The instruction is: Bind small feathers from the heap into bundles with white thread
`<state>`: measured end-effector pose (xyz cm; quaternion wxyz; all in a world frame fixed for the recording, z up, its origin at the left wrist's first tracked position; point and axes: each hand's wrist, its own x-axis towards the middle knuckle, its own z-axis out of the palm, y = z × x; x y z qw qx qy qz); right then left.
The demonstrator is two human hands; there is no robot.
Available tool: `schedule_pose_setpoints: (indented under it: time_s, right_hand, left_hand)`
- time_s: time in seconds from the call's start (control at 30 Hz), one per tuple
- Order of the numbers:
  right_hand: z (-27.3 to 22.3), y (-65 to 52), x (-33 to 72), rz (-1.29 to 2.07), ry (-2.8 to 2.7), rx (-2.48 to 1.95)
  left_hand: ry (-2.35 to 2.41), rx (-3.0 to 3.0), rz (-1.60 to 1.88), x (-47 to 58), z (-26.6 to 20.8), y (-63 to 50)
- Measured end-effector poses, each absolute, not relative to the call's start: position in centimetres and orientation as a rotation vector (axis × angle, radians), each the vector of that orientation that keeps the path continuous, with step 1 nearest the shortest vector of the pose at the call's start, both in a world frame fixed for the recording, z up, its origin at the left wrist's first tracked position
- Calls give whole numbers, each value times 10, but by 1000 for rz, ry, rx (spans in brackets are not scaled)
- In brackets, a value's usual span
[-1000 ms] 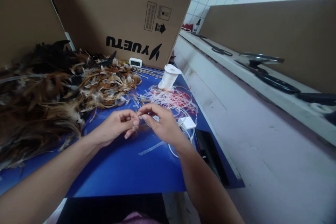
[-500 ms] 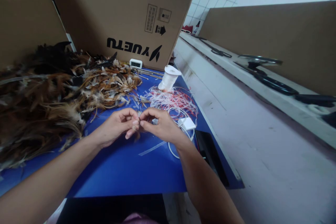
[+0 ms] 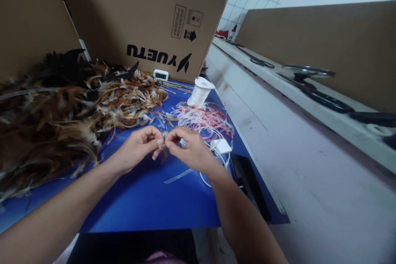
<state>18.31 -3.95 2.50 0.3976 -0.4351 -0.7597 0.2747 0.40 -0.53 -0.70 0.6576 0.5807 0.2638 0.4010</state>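
Observation:
My left hand (image 3: 139, 146) pinches a small brownish feather (image 3: 165, 135) between thumb and fingertips, above the blue tabletop. Thumb and forefinger of my right hand (image 3: 192, 148) close on the same feather, their tips touching those of the left. Most of the feather is hidden by the fingers; a wisp shows above and another hangs below. Just beyond the hands lies a tangle of white and red strips (image 3: 213, 119). A large heap of brown and black feathers (image 3: 68, 119) covers the table's left side.
A white spool (image 3: 200, 93) stands behind the strips. A white adapter (image 3: 222, 146) with a cable and a black flat object (image 3: 250, 185) lie at the right. Cardboard (image 3: 148, 12) rises behind, with a small digital display (image 3: 161, 75) before it. Scissors (image 3: 261, 62) rest on the ledge.
Both hands stay together at nearly the same spot. The left hand's lower fingers have shifted slightly to the right and up, and more of the feather shows above the fingertips.

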Motion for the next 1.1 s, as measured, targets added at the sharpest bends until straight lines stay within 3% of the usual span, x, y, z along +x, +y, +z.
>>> schedule_pose_setpoints:
  time_s: [0.5,0.8,1.1]
  right_hand:
    - [18,-38,183,307,-2152,-947]
    - [11,-31,181,917,-1727,-1082]
    - [6,-29,172,1043,-1578,-1069]
  left_hand:
    - [785,1234,937,4,-4,-3]
    - [810,1231,994,4,-4,-2]
    - [821,1327,1026,1,-5,1]
